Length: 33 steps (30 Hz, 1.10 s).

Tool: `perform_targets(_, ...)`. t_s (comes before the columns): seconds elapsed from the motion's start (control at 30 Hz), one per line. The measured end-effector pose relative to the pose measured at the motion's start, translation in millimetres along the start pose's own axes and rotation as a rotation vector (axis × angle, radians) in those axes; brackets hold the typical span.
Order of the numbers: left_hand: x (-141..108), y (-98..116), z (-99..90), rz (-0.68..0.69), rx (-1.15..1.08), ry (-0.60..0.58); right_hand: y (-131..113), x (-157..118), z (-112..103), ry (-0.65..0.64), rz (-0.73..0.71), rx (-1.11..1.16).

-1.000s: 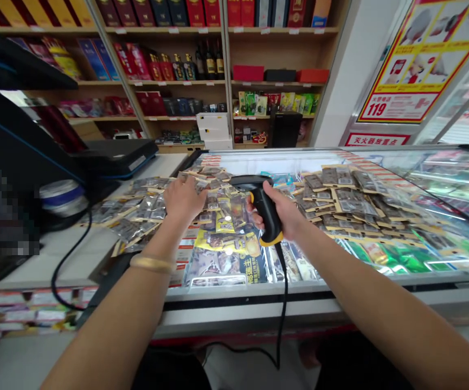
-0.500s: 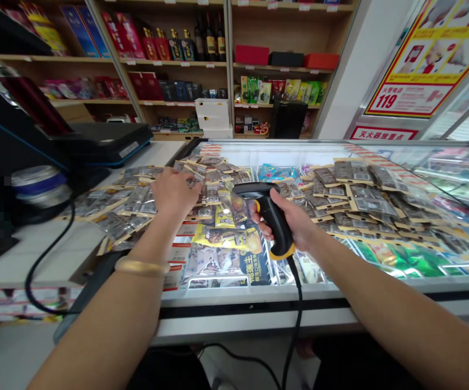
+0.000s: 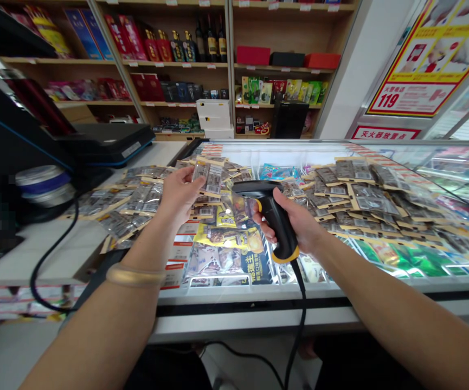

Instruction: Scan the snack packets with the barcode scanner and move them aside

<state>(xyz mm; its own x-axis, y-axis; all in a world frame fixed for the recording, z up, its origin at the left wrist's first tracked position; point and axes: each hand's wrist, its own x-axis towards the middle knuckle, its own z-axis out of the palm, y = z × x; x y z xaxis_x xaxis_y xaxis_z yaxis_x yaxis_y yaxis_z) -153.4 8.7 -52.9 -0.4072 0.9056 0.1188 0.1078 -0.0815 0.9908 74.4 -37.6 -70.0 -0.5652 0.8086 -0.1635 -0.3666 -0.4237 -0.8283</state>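
Note:
Between the thumb and fingers of my left hand (image 3: pixel 179 194) is a small clear packet (image 3: pixel 209 176) with a barcode label, lifted a little over a pile of similar packets. My right hand (image 3: pixel 295 219) is wrapped round the grip of a black and yellow barcode scanner (image 3: pixel 278 219). Its head points left toward the packet, and a black cable (image 3: pixel 300 303) hangs down from its handle. Alike packets (image 3: pixel 132 200) are heaped to the left, and a larger heap of packets (image 3: pixel 352 195) lies on the right of the glass freezer top.
Below the hands, a chest freezer (image 3: pixel 226 295) shows yellow bags (image 3: pixel 228 236) through its glass. A scale (image 3: pixel 112 143) and stacked round containers (image 3: pixel 45 185) stand on the left counter. Shelves (image 3: pixel 177 64) with bottles and boxes line the back wall.
My left hand has picked up a packet from the pile and turned it upward toward the scanner. My right hand still holds the scanner in nearly the same place.

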Motion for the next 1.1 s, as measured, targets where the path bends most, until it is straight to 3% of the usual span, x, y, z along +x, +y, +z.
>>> perform_targets(0.47, -1, -10, 7.0, 0.073, -0.038, -0.095, 1, -2, 1, -0.038, 0.008, -0.009)
perform_targets(0.9, 2, -15, 7.8, 0.083, -0.023, -0.108, -4, -3, 4, -0.009, -0.012, 0.02)
perform_targets(1.0, -1, -8, 20.7, 0.137, -0.004, -0.142, -16, -18, 1, -0.002, -0.092, 0.059)
perform_targets(1.1, -10, 9, 50.1, 0.22, 0.003, -0.278, -32, -46, -15, 0.025, -0.207, 0.054)
